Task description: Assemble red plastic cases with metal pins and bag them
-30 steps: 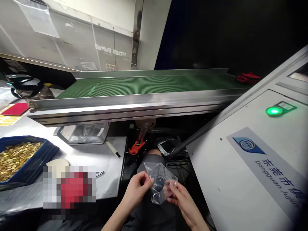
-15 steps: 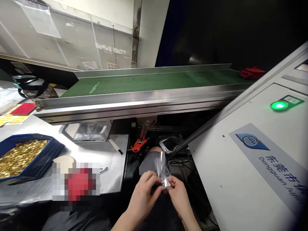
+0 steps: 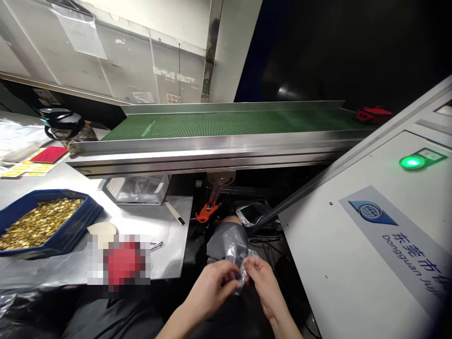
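A clear plastic bag (image 3: 233,244) is held above my lap, crumpled and shiny. My left hand (image 3: 215,285) has its thumb and fingers closed on the bag's left side. My right hand (image 3: 260,278) pinches the bag from the right, thumb on top. The two hands are close together with the plastic bunched between them. Whether anything lies inside the bag cannot be made out. Beneath it is a grey-clad knee (image 3: 226,235).
A green conveyor belt (image 3: 212,123) with metal sides crosses ahead. On the left, a metal table (image 3: 169,259) bears a blue bin (image 3: 83,219) of gold-coloured pieces and a grey tray (image 3: 160,193). An orange clamp-like tool (image 3: 204,214) hangs below the belt. A white machine cabinet (image 3: 339,263) stands right.
The bag's upright end has sunk and crumpled lower between my hands. My right thumb has come over the plastic. The view has shifted slightly left.
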A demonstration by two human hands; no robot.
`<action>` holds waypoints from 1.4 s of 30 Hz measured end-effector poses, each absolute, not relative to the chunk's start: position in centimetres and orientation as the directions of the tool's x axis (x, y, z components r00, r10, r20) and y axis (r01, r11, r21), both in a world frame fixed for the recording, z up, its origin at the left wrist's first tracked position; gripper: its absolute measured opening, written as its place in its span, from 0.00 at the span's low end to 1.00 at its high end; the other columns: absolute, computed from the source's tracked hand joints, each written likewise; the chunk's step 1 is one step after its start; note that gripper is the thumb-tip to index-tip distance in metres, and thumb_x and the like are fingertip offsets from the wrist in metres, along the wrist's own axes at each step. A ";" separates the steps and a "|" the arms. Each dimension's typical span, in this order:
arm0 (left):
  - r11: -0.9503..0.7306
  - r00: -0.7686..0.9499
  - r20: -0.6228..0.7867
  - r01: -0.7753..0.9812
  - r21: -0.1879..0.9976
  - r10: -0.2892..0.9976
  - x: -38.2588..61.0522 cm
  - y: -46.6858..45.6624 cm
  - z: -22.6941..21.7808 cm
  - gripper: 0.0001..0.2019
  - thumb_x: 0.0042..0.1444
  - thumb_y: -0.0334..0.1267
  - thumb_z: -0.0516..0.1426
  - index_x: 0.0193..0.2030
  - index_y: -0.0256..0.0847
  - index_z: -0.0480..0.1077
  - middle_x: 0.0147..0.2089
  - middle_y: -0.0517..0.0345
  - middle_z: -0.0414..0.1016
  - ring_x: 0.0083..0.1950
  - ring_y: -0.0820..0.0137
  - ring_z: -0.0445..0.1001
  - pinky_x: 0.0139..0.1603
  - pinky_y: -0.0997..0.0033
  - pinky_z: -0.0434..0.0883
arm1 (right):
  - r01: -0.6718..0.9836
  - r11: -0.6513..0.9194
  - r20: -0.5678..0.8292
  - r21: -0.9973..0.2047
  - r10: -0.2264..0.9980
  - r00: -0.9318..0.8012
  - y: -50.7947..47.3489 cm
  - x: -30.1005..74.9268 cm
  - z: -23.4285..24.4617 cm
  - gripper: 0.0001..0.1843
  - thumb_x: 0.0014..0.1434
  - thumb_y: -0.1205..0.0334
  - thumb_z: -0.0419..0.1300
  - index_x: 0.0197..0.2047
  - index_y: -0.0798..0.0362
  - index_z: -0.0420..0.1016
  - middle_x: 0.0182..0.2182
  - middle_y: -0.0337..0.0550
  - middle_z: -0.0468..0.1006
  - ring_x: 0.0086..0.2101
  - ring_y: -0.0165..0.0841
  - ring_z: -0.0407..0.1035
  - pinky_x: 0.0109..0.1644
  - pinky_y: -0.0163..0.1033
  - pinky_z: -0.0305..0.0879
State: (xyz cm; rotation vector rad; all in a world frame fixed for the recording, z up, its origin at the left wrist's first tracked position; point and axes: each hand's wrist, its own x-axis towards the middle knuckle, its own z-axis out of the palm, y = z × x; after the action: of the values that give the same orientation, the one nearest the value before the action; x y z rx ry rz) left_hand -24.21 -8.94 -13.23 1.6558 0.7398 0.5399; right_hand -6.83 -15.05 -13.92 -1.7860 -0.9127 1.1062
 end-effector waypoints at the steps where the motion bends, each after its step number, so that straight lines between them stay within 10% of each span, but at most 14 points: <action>1: -0.072 0.709 -0.065 0.161 0.984 0.702 -24.1 -9.2 -13.3 0.05 0.60 0.37 0.60 0.42 0.43 0.74 0.35 0.59 0.77 0.35 0.68 0.74 0.36 0.72 0.67 | 0.159 -0.389 -0.322 -0.907 0.887 0.330 -15.0 -7.0 -13.8 0.29 0.60 0.33 0.59 0.27 0.52 0.66 0.22 0.37 0.69 0.25 0.31 0.63 0.31 0.35 0.60; 8: 0.115 0.755 -0.172 0.128 0.985 0.633 -24.8 -8.2 -14.0 0.07 0.57 0.39 0.56 0.31 0.41 0.64 0.29 0.59 0.76 0.31 0.68 0.75 0.29 0.74 0.67 | 0.360 -0.365 -0.340 -0.858 0.931 0.135 -14.3 -8.2 -13.0 0.34 0.57 0.26 0.56 0.26 0.52 0.67 0.20 0.39 0.70 0.22 0.31 0.64 0.27 0.34 0.56; 14: 0.004 0.470 -0.171 0.336 0.942 0.866 -29.1 -7.2 -14.1 0.09 0.48 0.29 0.55 0.25 0.43 0.57 0.23 0.66 0.58 0.27 0.72 0.57 0.30 0.70 0.48 | 0.677 -0.373 -0.240 -0.634 0.928 0.286 -13.6 -9.5 -11.9 0.20 0.58 0.57 0.62 0.22 0.50 0.56 0.20 0.36 0.65 0.23 0.30 0.53 0.30 0.38 0.41; 23: 0.159 0.146 -0.242 0.429 0.889 0.959 -35.1 -9.7 -15.6 0.08 0.51 0.31 0.51 0.26 0.45 0.53 0.25 0.66 0.54 0.29 0.70 0.57 0.32 0.72 0.53 | 0.780 -0.244 -0.323 -0.576 0.945 0.057 -13.5 -14.7 -11.8 0.07 0.53 0.67 0.61 0.30 0.48 0.66 0.27 0.37 0.73 0.29 0.34 0.64 0.33 0.37 0.45; 28: 0.268 0.269 -0.398 0.413 0.871 0.877 -40.6 -16.6 -16.9 0.07 0.48 0.33 0.56 0.24 0.42 0.60 0.23 0.66 0.59 0.27 0.72 0.58 0.30 0.72 0.53 | 0.660 -0.277 -0.417 -0.698 0.907 -0.061 -12.3 -20.3 -13.2 0.16 0.57 0.57 0.64 0.22 0.50 0.66 0.21 0.37 0.70 0.26 0.33 0.63 0.33 0.38 0.49; 33: 0.621 -0.015 -0.621 0.065 0.781 0.783 -44.5 -21.1 -19.5 0.24 0.49 0.60 0.61 0.23 0.44 0.55 0.21 0.68 0.56 0.21 0.75 0.55 0.24 0.74 0.55 | 0.328 -0.382 -0.494 -0.864 0.768 -0.407 -10.2 -25.3 -15.2 0.29 0.29 0.55 0.80 0.38 0.48 0.80 0.32 0.37 0.81 0.34 0.35 0.74 0.36 0.34 0.64; 37: 0.690 -0.161 -0.679 0.010 0.724 0.716 -46.7 -21.6 -20.5 0.33 0.45 0.74 0.56 0.21 0.46 0.52 0.15 0.71 0.51 0.14 0.77 0.50 0.18 0.74 0.46 | 0.038 -0.560 -0.540 -0.828 0.775 -0.329 -8.6 -29.7 -17.2 0.34 0.56 0.31 0.60 0.50 0.52 0.75 0.46 0.51 0.81 0.44 0.38 0.77 0.43 0.39 0.72; 42: 0.692 -0.213 -0.673 0.023 0.721 0.708 -46.5 -21.0 -21.1 0.35 0.42 0.77 0.56 0.20 0.43 0.59 0.14 0.64 0.64 0.13 0.75 0.57 0.18 0.74 0.50 | -0.141 -0.575 -0.550 -0.806 0.815 -0.181 -7.4 -33.8 -18.4 0.36 0.56 0.28 0.58 0.49 0.53 0.74 0.46 0.53 0.82 0.44 0.41 0.78 0.45 0.42 0.74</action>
State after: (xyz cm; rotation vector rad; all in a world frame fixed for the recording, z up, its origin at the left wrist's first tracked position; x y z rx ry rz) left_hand -46.54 -20.96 -21.06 0.5961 1.6862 0.7000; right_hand -33.76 -7.42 -18.44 -1.4105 -0.8097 1.8290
